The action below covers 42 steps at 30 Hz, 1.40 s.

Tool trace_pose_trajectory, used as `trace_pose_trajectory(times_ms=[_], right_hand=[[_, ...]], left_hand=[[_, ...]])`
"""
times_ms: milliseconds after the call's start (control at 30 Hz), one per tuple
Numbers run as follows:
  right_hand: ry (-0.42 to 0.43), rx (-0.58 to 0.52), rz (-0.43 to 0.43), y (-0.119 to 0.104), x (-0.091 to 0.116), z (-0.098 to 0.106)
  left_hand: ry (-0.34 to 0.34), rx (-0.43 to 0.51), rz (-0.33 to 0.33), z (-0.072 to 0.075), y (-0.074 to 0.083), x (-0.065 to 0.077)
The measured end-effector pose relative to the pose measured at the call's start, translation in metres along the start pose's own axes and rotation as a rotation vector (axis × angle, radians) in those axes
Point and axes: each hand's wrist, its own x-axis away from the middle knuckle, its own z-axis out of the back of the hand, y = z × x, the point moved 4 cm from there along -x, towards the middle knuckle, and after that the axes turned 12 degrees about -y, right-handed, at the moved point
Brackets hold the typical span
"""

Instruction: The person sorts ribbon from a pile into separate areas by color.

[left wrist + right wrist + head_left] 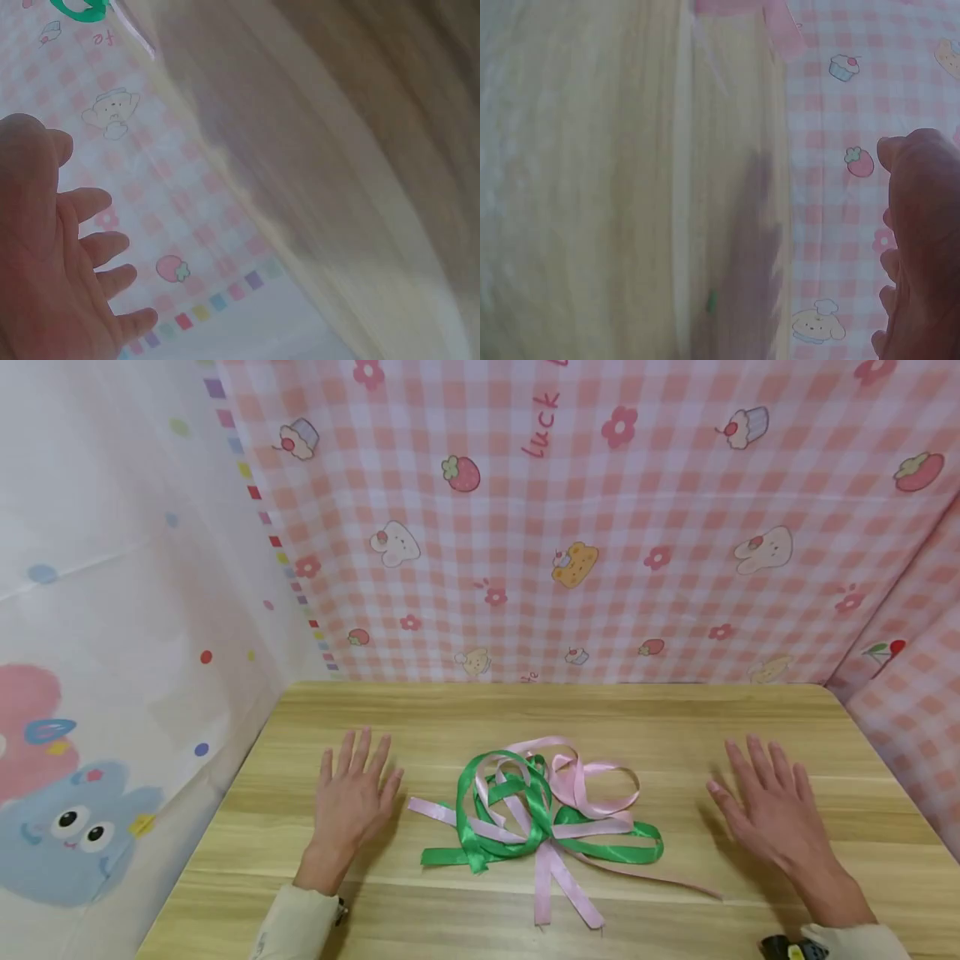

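Green satin ribbon (615, 853) and pink satin ribbon (543, 893) lie in a loose, tangled heap of loops on the wooden table, with several flat tails spread outward. To the left of the heap is my left hand (351, 802), fingers straight and spread, holding nothing. My right hand (780, 814) is on the other side, well apart from the ribbons, its fingers also extended and holding nothing. Bits of green ribbon (82, 13) show at the top of the left wrist view. Pink ribbon (786, 30) appears at the top of the right wrist view.
The wooden table (420, 706) ends at a pink checked cloth (525, 510) hanging behind it. White cloth with cartoon prints (150, 610) covers the left side. A wrist device (793, 948) sits at the right sleeve. One small green speck (712, 301) shows on the table.
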Motion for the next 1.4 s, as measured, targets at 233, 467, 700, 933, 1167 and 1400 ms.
trace_pose_trajectory(times_ms=[233, 467, 700, 933, 1167, 1400], right_hand=[[-0.015, -0.057, 0.057, -0.021, -0.010, 0.000], [-0.072, -0.253, 0.160, -0.061, -0.037, -0.005], [-0.209, -0.475, 0.145, -0.090, -0.074, -0.019], [-0.257, -0.631, 0.091, -0.108, -0.104, -0.033], [-0.215, -0.634, 0.006, -0.124, -0.125, -0.045], [-0.213, -0.638, -0.080, -0.130, -0.134, -0.059]], left_hand=[[-0.062, 0.114, -0.025, -0.001, 0.013, -0.009], [-0.060, 0.403, -0.200, 0.003, 0.048, -0.035], [-0.279, 0.806, -0.255, -0.016, 0.076, -0.074], [-0.381, 0.978, -0.193, -0.035, 0.091, -0.098], [-0.499, 1.091, -0.109, -0.042, 0.101, -0.108], [-0.536, 1.096, -0.063, -0.043, 0.109, -0.111]])
